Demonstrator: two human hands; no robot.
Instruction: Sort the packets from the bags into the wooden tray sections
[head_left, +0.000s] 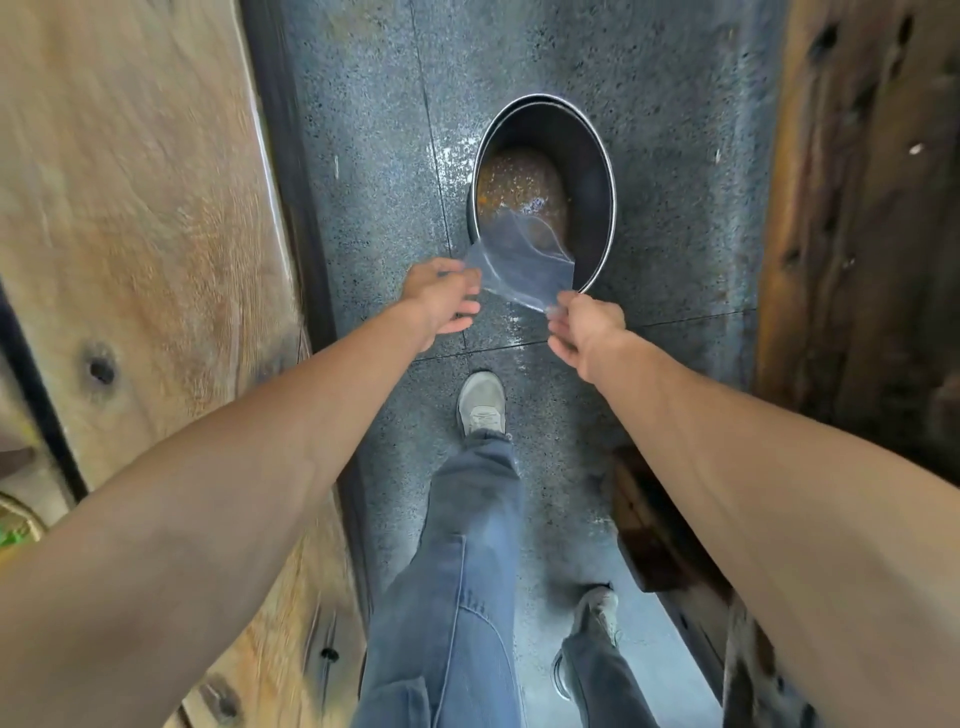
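A pale wooden tabletop (130, 218) runs along the left of a narrow aisle, and beside it a person in blue jeans (467, 545) and grey sneakers (481, 402) stands on a speckled dark floor (374, 104). The left hand (441, 299) pinches one edge of a clear plastic bag (524, 270), fingers curled on the film, while the right hand (584, 330) pinches the opposite corner between thumb and fingertips, so the bag hangs stretched between both hands. Its far end dips over the near rim of a round metal bin (597, 171) set on the floor ahead, where a brownish layer lies at the bottom. The bag looks empty; no packet can be made out in it. Dark, weathered wood (857, 208) closes off the right of the aisle. Neither the wooden tray nor any sorted packets appear in this view, so how much of the sorting is done cannot be told; judging by the slack bag held over the bin, at least one bag seems to have been emptied and is about to be discarded.
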